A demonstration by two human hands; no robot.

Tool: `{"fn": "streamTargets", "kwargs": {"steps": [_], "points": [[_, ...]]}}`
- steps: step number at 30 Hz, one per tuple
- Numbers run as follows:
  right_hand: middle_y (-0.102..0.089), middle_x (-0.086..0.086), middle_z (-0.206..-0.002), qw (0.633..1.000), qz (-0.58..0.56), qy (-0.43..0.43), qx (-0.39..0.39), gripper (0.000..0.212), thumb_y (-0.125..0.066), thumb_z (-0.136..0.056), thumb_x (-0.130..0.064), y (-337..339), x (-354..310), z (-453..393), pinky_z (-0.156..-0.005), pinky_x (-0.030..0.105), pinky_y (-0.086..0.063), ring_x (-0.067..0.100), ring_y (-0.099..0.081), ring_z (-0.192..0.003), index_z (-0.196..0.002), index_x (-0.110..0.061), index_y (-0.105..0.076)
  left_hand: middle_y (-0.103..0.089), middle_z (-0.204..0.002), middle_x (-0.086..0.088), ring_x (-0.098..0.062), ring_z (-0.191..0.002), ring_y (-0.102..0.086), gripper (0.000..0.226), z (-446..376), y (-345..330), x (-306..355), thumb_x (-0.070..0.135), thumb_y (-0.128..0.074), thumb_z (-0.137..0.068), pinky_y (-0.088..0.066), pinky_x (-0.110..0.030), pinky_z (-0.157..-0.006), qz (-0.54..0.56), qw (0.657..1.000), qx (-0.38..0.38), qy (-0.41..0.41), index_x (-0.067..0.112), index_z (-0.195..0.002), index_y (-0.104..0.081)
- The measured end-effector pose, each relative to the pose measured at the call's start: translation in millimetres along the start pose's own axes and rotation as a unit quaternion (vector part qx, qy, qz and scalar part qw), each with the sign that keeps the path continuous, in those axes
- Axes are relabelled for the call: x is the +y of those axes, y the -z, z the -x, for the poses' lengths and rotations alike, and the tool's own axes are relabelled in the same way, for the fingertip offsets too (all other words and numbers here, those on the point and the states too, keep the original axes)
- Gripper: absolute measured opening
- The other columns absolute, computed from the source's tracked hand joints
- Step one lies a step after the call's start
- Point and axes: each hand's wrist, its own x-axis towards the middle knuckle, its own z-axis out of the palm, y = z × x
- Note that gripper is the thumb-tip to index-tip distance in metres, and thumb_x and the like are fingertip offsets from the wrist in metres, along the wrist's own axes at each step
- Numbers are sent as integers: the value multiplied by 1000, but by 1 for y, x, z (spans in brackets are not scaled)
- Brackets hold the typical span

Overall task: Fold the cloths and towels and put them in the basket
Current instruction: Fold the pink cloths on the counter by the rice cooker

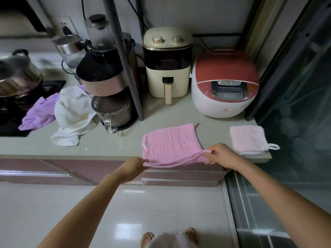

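A pink ribbed cloth point(171, 144) lies on the counter point(114, 142), its near edge lifted off the counter's front. My left hand point(132, 167) pinches the near left corner, and my right hand point(221, 154) pinches the near right corner. A pale pink folded cloth point(248, 139) with a white loop rests at the counter's right end. A white towel point(73, 113) and a purple cloth point(40, 112) lie crumpled at the left. No basket is in view.
At the back of the counter stand a red and white rice cooker point(224, 83), a cream air fryer point(167, 63), a blender over a glass jug point(112, 108) and a grey pole point(125, 59). A pot point(18, 74) sits on the stove at left. A glass door point(295, 104) is at right.
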Motion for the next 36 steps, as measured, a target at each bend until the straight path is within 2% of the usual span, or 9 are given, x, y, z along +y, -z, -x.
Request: {"fn": "streamTargets", "kwargs": {"steps": [3,6,9,12,14,18,28,32,36], "points": [[-71,11,-69,999,-31,-2,43,28,-55,-95,-20,11,-8,-7,-71,38,-59,17,-72,-66,-79,1,-61,-43,-58,6,-13,-58,-35,35,-7,13,11,33,-52,-96,-27,-23,-50,122,985,88,83,18,-64,-52],[-63,3,-57,995,31,2,91,32,-51,-97,-20,16,-21,-25,-58,28,-49,22,-67,-61,-66,-11,-51,-49,-66,-3,-18,-63,-39,38,-24,14,15,28,-50,-98,-28,-26,-52,178,965,154,112,0,-75,-61],[-50,0,-64,982,93,-10,163,32,-52,-96,-18,10,-31,-48,-56,35,-24,24,-48,-71,-66,-15,-39,-48,-65,-5,-19,-62,-42,36,-41,12,13,26,-52,-97,-36,-30,-54,221,946,192,141,-2,-75,-58],[-65,14,-92,975,97,-29,199,13,-52,-95,-21,2,-35,-71,-66,32,-37,30,-56,-84,-95,-10,-58,-44,-62,-3,-22,-60,-44,34,-57,11,11,23,-48,-99,-46,-38,-57,255,927,212,175,11,-67,-44],[-65,18,-103,968,112,-40,220,23,-50,-96,-22,-2,-38,-84,-74,37,-45,34,-58,-95,-111,-8,-59,-50,-66,-7,-26,-66,-47,33,-69,10,8,24,-42,-100,-42,-39,-60,237,927,226,180,10,-70,-43],[-63,24,-100,967,70,-49,239,20,-42,-98,-11,-14,-51,-105,-69,37,-42,37,-59,-90,-110,1,-52,-63,-93,-27,-40,-87,-57,37,-90,6,5,26,-33,-103,-32,-35,-68,218,921,243,213,-1,-87,-52],[-58,22,-89,961,115,-80,240,16,-37,-100,-12,-21,-45,-145,-60,31,-28,26,-49,-73,-100,0,-48,-63,-105,-28,-42,-98,-58,43,-114,7,5,27,-27,-104,-34,-33,-71,192,902,241,303,-5,-104,-55],[-59,22,-106,948,189,-94,237,21,-48,-97,-20,-26,-39,-155,-70,38,-40,36,-58,-95,-105,-2,-52,-63,-109,-27,-41,-101,-59,39,-120,10,12,24,-28,-102,-43,-37,-76,157,897,223,349,-5,-107,-54],[-52,21,-121,929,151,-197,273,45,-57,-90,-39,-33,-39,-144,-82,42,-45,37,-53,-109,-113,-2,-46,-60,-115,-28,-42,-105,-57,32,-117,12,19,23,-33,-100,-43,-41,-81,165,887,214,374,-4,-112,-46]]}}
